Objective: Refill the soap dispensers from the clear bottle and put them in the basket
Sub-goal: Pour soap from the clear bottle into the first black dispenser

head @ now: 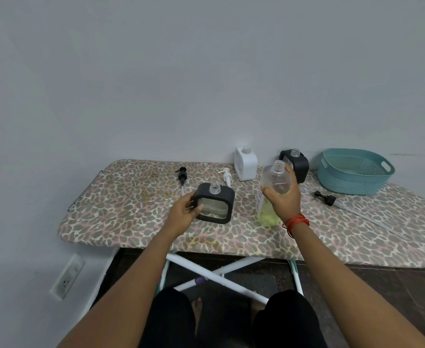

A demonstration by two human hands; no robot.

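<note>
Far left, low on the wall, you've got a wall socket (66, 277). Then comes the ironing board (131, 222) with its leopard-print cover, and everything sits on that. A loose black pump (182, 175) lies toward the back of the board, and a white pump (226, 175) lies a bit to the right of it.

Your left hand (183, 214) has its fingers curled round the left edge of the near black dispenser (215, 203). That one stands upright near the front of the board with its neck open and no pump in it. Behind it, by the wall, the white dispenser (245, 163) stands open-necked too.

Your right hand (283, 197) is wrapped round the upper half of the clear bottle (274, 194). Its cap is off and there's yellowish liquid in the bottom part. It's just right of the near dispenser, and I can't tell if its base touches the board. There's a red thread (296, 222) on that wrist.

The second black dispenser (297, 165) is behind the bottle, also uncapped. Another black pump with a long tube (325, 197) lies flat to the right. The teal basket (354, 172) sits at the back right.
</note>
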